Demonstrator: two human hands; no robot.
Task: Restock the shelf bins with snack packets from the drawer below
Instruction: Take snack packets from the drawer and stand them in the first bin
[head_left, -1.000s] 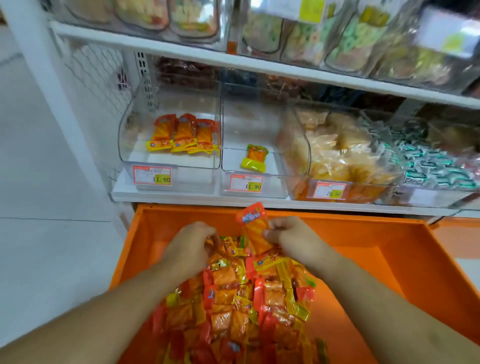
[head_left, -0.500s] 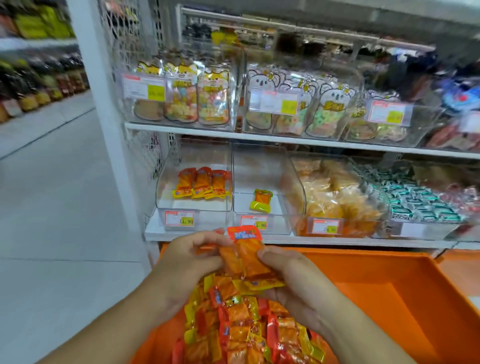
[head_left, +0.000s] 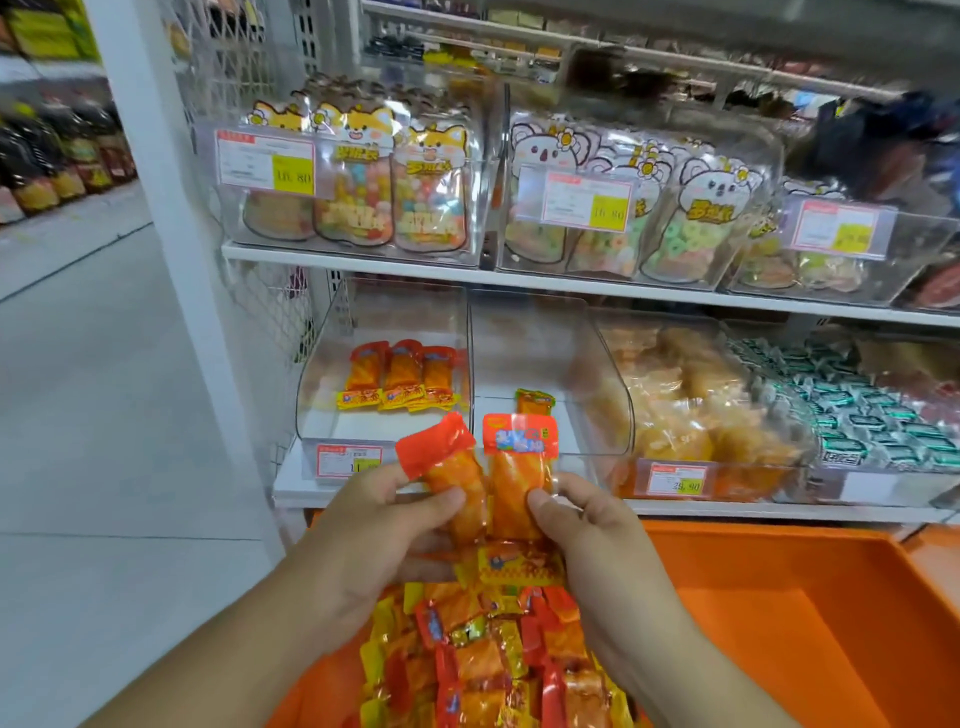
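Two packets (head_left: 488, 483) pinched upright by left hand (head_left: 374, 535) and right hand (head_left: 587, 530); best laid flat in left bin (head_left: 332, 374).

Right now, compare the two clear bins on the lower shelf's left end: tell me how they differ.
The leftmost bin holds three packets side by side in a row; the second bin shows only one packet, partly hidden behind the packets in the hands. The leftmost bin's price tag is visible; the second bin's front is covered. Both are clear, curved-front and nearly empty.
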